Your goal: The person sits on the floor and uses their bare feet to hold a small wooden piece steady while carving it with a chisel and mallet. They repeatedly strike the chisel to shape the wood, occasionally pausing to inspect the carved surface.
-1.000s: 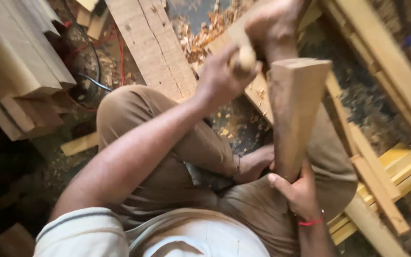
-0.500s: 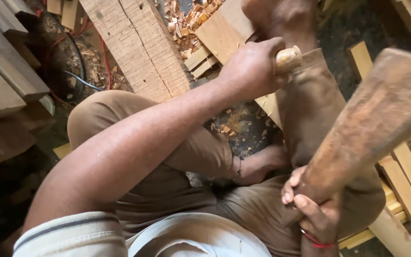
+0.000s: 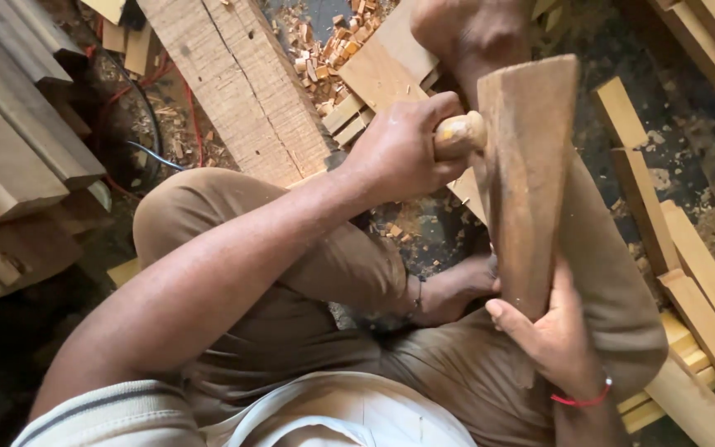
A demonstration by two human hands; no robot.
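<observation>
My left hand (image 3: 403, 149) is closed around the pale rounded wooden handle of a chisel (image 3: 459, 135), held upright over a light plank (image 3: 386, 70). My right hand (image 3: 552, 331), with a red thread at the wrist, grips the narrow end of a wedge-shaped wooden mallet (image 3: 527, 165). The mallet's broad face rests against the top of the chisel handle. The chisel's blade is hidden behind the mallet and my hand. I sit cross-legged in brown trousers, one bare foot (image 3: 453, 290) under the mallet.
A thick rough beam (image 3: 237, 83) lies diagonally at the top. Stacked dark planks (image 3: 18, 141) fill the left side. Wood chips (image 3: 324, 58) litter the ground near the plank. Light wooden slats (image 3: 688, 273) lie at the right, and a red cable (image 3: 130, 91) runs near the stack.
The mallet was tilted back and raised to the right half a second ago; it has swung down onto the chisel handle. My left hand has kept the chisel in place.
</observation>
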